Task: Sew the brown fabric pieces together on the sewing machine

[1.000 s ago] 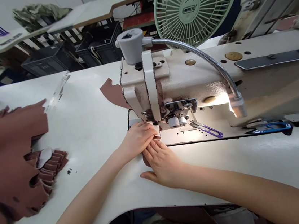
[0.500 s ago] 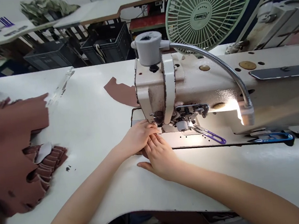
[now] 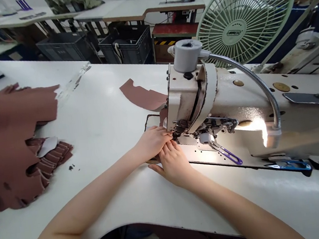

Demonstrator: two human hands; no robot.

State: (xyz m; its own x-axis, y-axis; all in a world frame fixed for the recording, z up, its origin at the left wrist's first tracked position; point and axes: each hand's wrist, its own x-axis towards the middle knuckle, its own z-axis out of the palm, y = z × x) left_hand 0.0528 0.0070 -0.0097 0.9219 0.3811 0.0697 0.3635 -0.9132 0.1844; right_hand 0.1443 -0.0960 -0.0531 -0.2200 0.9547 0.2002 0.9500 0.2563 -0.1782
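Observation:
A cream sewing machine point(image 3: 186, 100) stands on the white table, its lamp lit. Beside its needle area, my left hand point(image 3: 153, 142) presses down with its fingers together, mostly covering whatever lies beneath. My right hand point(image 3: 175, 163) lies flat against it, thumb spread to the left, fingertips close to the presser foot. A curved brown piece point(image 3: 144, 95) extends out behind the machine head, with more brown material between it and my left hand. Purple snips point(image 3: 227, 153) rest on the machine bed to the right of my hands.
Brown cut pieces point(image 3: 10, 134) and a stack of small brown strips point(image 3: 50, 156) lie at the left. Blue snips point(image 3: 291, 165) are at the right by the bed's edge. A green fan point(image 3: 241, 24) stands behind the machine. Grey crates point(image 3: 130, 47) sit beyond the table.
The camera view has shifted and tilted, so the machine appears farther right. More of the curved brown piece shows behind the machine head. Both hands remain together near the needle.

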